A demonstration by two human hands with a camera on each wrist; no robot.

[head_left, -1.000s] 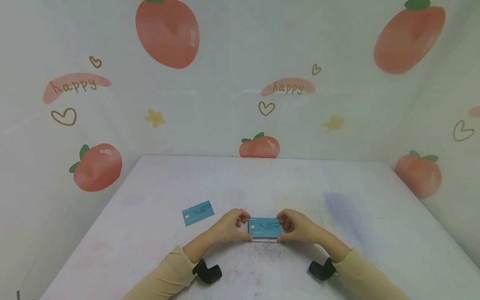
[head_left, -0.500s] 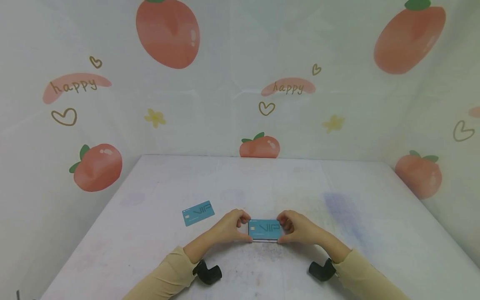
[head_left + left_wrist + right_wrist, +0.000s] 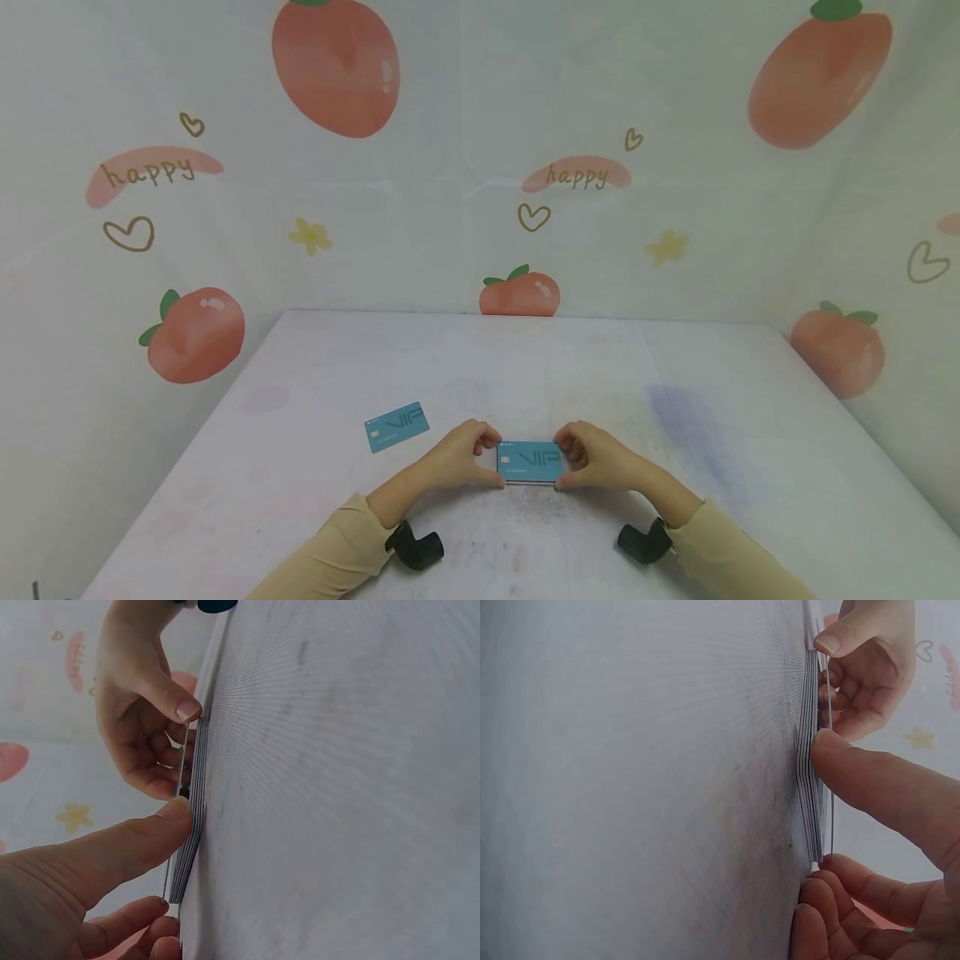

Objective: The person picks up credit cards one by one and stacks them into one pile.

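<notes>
A blue VIP card [image 3: 528, 462] lies between my two hands at the middle of the table. My left hand [image 3: 463, 454] pinches its left end and my right hand [image 3: 597, 456] its right end, thumbs at the near corners and fingers at the far ones. The left wrist view catches a stack of cards [image 3: 198, 776] resting on the table just under that card, a thin gap between them. From the right wrist view, the stack's layered edge shows beside my right thumb [image 3: 870, 776].
Another blue VIP card [image 3: 397, 427] lies tilted on the white table [image 3: 337, 358], left of and beyond my left hand. A patterned cloth wall [image 3: 450, 125] rises behind the table. Black wrist devices [image 3: 418, 546] sit below both wrists.
The held card has come a little nearer to me, and less of the stack's front edge shows beneath it. Both hands stay almost in place. The loose card lies unmoved.
</notes>
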